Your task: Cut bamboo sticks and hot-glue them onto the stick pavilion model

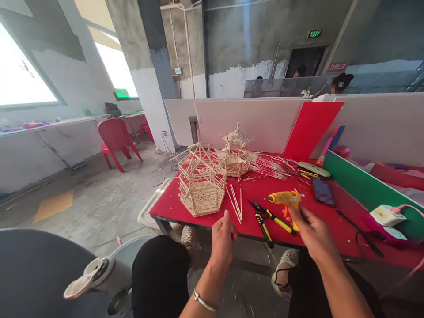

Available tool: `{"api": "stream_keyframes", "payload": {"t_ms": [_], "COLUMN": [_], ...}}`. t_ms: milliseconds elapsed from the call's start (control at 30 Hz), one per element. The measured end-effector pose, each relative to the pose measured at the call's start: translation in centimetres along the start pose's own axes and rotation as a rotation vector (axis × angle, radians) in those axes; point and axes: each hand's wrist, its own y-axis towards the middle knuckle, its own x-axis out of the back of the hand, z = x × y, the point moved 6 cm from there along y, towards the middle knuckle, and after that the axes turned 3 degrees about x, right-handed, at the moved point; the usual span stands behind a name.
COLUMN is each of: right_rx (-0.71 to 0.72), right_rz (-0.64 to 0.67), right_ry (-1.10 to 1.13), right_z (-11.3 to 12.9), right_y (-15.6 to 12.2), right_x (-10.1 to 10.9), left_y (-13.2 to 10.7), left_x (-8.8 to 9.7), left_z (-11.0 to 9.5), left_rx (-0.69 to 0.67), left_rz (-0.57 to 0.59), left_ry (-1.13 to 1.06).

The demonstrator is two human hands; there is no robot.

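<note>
Yellow glue gun (285, 199), red table (185, 211)

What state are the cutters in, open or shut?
Open. The cutters lie on the table with their yellow-black handles spread in a V, beside the glue gun held in the right hand.

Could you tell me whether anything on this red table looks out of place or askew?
Nothing looks damaged. The large hexagonal wooden-stick pavilion model has roof sticks jutting out unevenly, a few loose thin wooden sticks lie beside it, and the yellow hot-glue gun sits at the fingertips of the right hand.
</note>
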Motion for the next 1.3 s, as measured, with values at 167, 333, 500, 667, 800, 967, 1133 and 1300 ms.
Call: {"api": "stream_keyframes", "payload": {"t_ms": [167,333,500,667,800,967,1133,1300], "right_rx": [-0.196,-0.238,-0.165,-0.071,-0.013,0.083,0.325,0.324], "right_rz": [0.198,0.222,0.258,0.250,0.230,0.174,0.427,0.642], "right_ry": [-0.037,-0.195,-0.456,-0.682,-0.761,-0.726,-0.246,0.231], "right_z": [-4.3,-8.0,-9.6,-9.1,-7.9,-3.5,3.8,6.9], "right_y": [6.9,10.7,13.6,14.7,14.1,12.5,5.1,-1.3], "right_x": [-1.1,-3.6,-4.9,-5.3,-5.5,-4.6,-7.5,-10.6], "left_y": [0.0,0.2,0.5,0.6,0.7,0.6,1.0,0.8], "left_x": [-1.5,-1.4,-0.6,-0.7,-1.0,-1.8,-3.9,-4.7], "left_z": [0.7,1.6,1.4,1.1,1.7,1.7,0.2,-0.7], "left_rx": [0.030,0.063,0.041,0.006,0.026,0.032,-0.044,-0.133], "left_rz": [0.043,-0.006,-0.042,-0.012,-0.001,0.027,0.151,0.205], "left_ry": [0.037,0.023,-0.013,-0.025,-0.038,-0.001,-0.020,-0.003]}}
